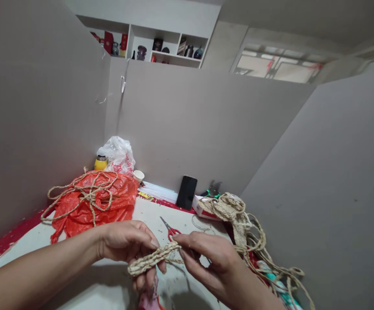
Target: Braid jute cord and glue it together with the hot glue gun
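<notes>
Over the table's near part, a folded length of braided straw cord (153,259) lies across the fingers of my left hand (133,243), its thumb resting along the top. My left fingers are closed around it from beneath. At the cord's right end, my right hand (211,258) pinches it between thumb and fingertips. A thin strand runs from the braid toward my right hand and passes partly behind it. Just beyond my hands, red-handled scissors (170,230) lie on the white tabletop (151,211), blades pointing away to the left.
Orange plastic bags (122,193) with loose cord (91,196) sit at left, near a yellow jar (100,163) and paper cup (138,175). A black phone (187,192) leans against the grey partition (174,120). Coiled braid (228,206) and green-handled pliers (213,190) are at right.
</notes>
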`<state>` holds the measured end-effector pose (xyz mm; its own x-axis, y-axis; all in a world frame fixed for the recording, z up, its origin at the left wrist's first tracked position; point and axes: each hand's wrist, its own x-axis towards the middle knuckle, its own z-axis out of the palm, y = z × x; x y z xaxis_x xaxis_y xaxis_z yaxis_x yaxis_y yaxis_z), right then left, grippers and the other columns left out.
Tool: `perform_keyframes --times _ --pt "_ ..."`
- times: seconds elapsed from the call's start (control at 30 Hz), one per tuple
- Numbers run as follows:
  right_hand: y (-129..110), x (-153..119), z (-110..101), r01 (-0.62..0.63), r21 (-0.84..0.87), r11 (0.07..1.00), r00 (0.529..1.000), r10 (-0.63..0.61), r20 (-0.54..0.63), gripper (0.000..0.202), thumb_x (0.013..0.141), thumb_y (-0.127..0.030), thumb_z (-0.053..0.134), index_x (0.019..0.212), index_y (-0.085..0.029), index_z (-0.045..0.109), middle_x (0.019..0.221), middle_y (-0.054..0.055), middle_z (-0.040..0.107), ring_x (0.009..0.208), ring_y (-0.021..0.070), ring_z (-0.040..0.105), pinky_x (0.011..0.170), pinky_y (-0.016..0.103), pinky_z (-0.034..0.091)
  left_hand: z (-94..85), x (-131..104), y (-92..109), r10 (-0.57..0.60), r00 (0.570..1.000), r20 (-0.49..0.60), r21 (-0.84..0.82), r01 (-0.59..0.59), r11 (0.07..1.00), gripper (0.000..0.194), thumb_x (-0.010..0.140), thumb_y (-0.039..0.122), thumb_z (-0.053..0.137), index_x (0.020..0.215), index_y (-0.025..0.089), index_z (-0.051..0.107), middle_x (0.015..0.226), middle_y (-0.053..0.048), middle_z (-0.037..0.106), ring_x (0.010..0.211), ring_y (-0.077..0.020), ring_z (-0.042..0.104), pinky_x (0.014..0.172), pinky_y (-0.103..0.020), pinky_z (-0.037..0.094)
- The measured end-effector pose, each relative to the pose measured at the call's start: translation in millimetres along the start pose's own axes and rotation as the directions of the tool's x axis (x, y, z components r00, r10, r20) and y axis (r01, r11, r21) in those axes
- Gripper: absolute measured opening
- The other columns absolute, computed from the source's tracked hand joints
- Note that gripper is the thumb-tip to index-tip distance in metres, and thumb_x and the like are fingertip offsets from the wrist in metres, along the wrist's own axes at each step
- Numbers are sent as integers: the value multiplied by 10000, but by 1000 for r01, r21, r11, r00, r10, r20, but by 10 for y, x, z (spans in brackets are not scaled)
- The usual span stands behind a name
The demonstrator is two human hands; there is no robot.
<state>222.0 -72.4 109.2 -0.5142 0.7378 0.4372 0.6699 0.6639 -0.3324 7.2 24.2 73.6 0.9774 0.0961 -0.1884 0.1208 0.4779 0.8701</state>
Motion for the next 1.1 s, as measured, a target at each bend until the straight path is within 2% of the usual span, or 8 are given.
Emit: perform_keyframes --times 0.1,0.3,0.53,0.7,0.8,0.93,1.03,1.1 --pt "8 -10 -8 -9 3 1000 1000 9 6 239 892 -140 483 1065 -157 647 740 48 676 630 149 600 597 289 489 -26 27 -29 15 999 34 -37 -13 999 373 778 305 506 886 23 725 570 -140 697 432 -217 635 490 -344 533" --pt "34 0 -8 17 -37 999 999 -15 37 229 886 -140 481 1033 -184 652 749 41 678 646 146 621 606 265 495 -79 84 -132 91 995 -31 -68 -93 993 346 717 311 536 809 43 736 572 -140 697 441 -219 631 452 -324 518" --pt "17 -1 -4 62 -44 997 997 -64 -36 231 873 -128 500 1044 -190 642 743 38 684 633 148 626 588 260 496 9 85 -151 109 994 -18 -51 -110 993 298 687 336 632 805 84 737 547 -87 694 406 -185 602 476 -312 523" --pt "27 -14 -14 26 -28 999 999 -27 -45 231 882 -120 494 1058 -186 629 781 41 692 670 151 632 617 275 505 18 96 -161 95 995 -15 -98 -96 990 281 690 334 673 810 87 731 549 -77 694 378 -149 574 454 -271 502" --pt "34 -9 -8 -7 -5 1000 998 6 -69 237 882 -132 515 1088 -201 610 841 31 707 704 142 651 650 269 528 -4 107 -188 132 990 -42 -138 -136 981 241 690 300 673 801 93 728 582 -77 704 383 -135 569 437 -251 483" --pt "29 -20 -17 -6 -110 994 974 -19 -225 306 845 -171 588 1146 -221 580 984 49 715 856 178 677 753 308 554 5 94 -170 174 982 -70 -149 -183 972 245 683 317 702 803 104 716 623 -73 717 411 -133 595 417 -224 460" --pt "22 -51 -38 -7 -167 986 908 -64 -414 300 839 -195 609 1136 -231 591 1084 68 700 1006 215 648 871 356 524 44 69 -127 207 974 -93 -130 -218 967 288 671 351 745 817 106 707 657 -76 726 441 -130 619 406 -200 441" --pt "-2 -69 -53 -21 -137 990 860 -52 -507 245 839 -177 613 1076 -240 620 1019 50 713 966 201 657 862 332 521 67 59 -108 227 966 -127 -125 -243 962 287 671 346 762 814 105 701 683 -81 730 475 -133 639 422 -193 445"
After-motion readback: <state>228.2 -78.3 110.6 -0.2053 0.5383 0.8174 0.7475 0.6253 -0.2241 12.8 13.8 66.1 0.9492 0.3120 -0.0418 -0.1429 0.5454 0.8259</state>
